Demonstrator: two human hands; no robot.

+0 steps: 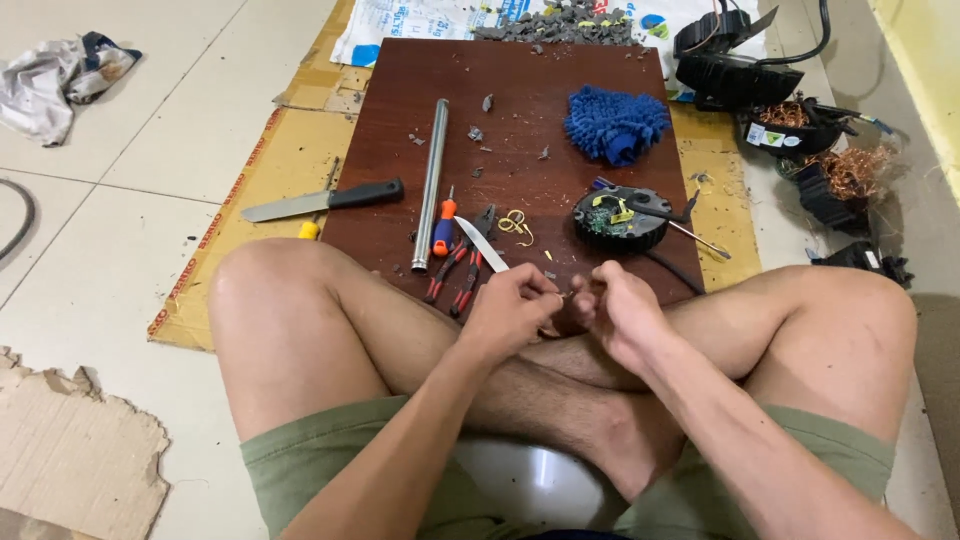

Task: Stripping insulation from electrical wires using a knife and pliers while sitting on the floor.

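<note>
Crossed bare legs are seen nearest the camera, with both hands held above them at the near edge of the brown board (pixel 520 110) (laid on flattened cardboard (pixel 270 170) on the tiled floor). A knife (pixel 482 243) is gripped in the left hand (pixel 512 310), its blade pointing away over the board. The right hand (pixel 612 312) is clenched around a small piece that is mostly hidden; what it is cannot be told. Both hands are nearly touching.

On the board, just beyond the hands, red-handled pliers (pixel 455 272) are laid beside an orange-and-blue screwdriver (pixel 444 227) and a long metal tube (pixel 430 185). A round black device (pixel 620 218) with an exposed circuit board is placed near the right edge, with a blue microfibre mitt (pixel 615 122) behind it. A second knife (pixel 322 200) with a black handle lies across the left edge. Grey chips (pixel 560 22) are heaped at the far edge. Black housings with copper wire (pixel 850 170) are stacked on the floor beyond the far right corner.
</note>
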